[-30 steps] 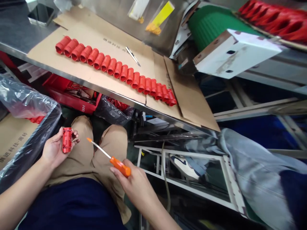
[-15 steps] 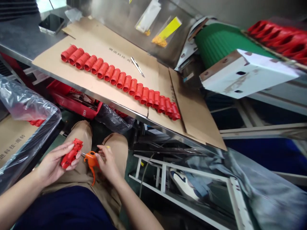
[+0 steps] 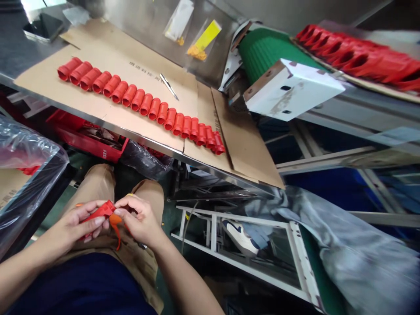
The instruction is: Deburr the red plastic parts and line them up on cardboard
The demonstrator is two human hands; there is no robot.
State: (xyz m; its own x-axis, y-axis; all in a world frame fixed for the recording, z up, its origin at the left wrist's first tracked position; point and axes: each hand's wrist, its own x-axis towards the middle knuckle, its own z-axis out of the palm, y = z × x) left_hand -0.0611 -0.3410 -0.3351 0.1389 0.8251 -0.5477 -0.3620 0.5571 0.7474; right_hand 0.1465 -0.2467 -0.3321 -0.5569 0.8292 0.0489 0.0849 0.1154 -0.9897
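Note:
My left hand (image 3: 83, 223) is wrapped round a red plastic part (image 3: 106, 209), a small hollow moulding held above my lap. Close against it, my right hand (image 3: 139, 216) pinches with thumb and forefinger at the part's right end. An orange plastic piece (image 3: 115, 219) with a thin curved tail hangs at the right fingertips, touching or almost touching the red part. A small bit of shiny metal (image 3: 142, 246) shows below the right palm; what it belongs to is hidden.
A long row of red tubular parts (image 3: 131, 95) lies on cardboard (image 3: 108, 48) on the metal table, with a pen (image 3: 169, 86) behind. More red parts stand by a green conveyor belt (image 3: 265, 52) at right. A red bin (image 3: 108, 151) and a plastic-lined box (image 3: 29, 144) are at left.
My right hand has moved left with the orange piece, up to the red part, and its fingers have closed. The red part has tilted further over. The whole view has shifted rightward.

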